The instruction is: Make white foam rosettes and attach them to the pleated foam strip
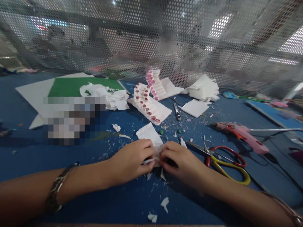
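Both of my hands pinch a strip of thin white paper (149, 134) near the middle of the blue table. My left hand (133, 159) grips it from the left, fingers curled and thumb beneath. From the right, my right hand (178, 157) holds the same piece, its fingertips close to the left ones. The paper's far end lies flat beyond the hands, while its near part looks folded or bunched and is partly hidden by the fingers. Scissors (213, 154) with one red and one yellow handle lie open beside my right hand.
A pink glue gun (248, 135) with a cord lies at right. Ahead are pleated white pieces with dark red dots (152, 108) and pink dots (155, 83), a box cutter (176, 112), a tissue stack (202, 88), crumpled paper (115, 99) and green card (68, 86). Perforated metal (137, 41) stands behind.
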`<action>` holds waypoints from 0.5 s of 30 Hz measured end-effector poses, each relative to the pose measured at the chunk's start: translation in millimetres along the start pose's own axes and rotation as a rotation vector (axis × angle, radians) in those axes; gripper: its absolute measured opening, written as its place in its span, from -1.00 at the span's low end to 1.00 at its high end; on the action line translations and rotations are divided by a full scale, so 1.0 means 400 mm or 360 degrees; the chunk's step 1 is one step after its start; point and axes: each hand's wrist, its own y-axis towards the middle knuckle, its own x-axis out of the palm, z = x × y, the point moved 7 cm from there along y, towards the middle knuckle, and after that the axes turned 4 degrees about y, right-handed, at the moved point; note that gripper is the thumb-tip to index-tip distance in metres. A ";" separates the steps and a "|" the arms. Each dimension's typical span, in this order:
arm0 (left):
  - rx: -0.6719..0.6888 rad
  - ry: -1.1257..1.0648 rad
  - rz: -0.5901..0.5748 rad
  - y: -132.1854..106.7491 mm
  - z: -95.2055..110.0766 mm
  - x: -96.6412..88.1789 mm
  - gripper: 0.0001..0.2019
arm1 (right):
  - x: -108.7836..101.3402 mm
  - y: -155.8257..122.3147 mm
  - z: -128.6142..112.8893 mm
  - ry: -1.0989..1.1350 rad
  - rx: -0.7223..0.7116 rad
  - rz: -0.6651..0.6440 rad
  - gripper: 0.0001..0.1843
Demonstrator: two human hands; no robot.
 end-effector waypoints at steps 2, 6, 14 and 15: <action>-0.0017 0.0027 0.0013 0.000 0.000 -0.004 -0.92 | 0.000 0.002 -0.004 -0.0083 -0.0021 0.0019 -0.84; 0.0089 0.0082 0.0118 -0.005 0.011 -0.015 -0.88 | -0.001 0.004 -0.009 -0.0157 -0.0054 0.0059 -0.86; 0.0236 0.0272 0.0089 -0.002 0.029 -0.011 -0.83 | -0.013 0.009 -0.005 0.0164 -0.0039 -0.0085 -0.91; 0.0242 0.0298 0.0102 0.000 0.031 -0.013 -0.86 | -0.015 0.009 -0.006 0.0207 -0.0055 -0.0125 -0.93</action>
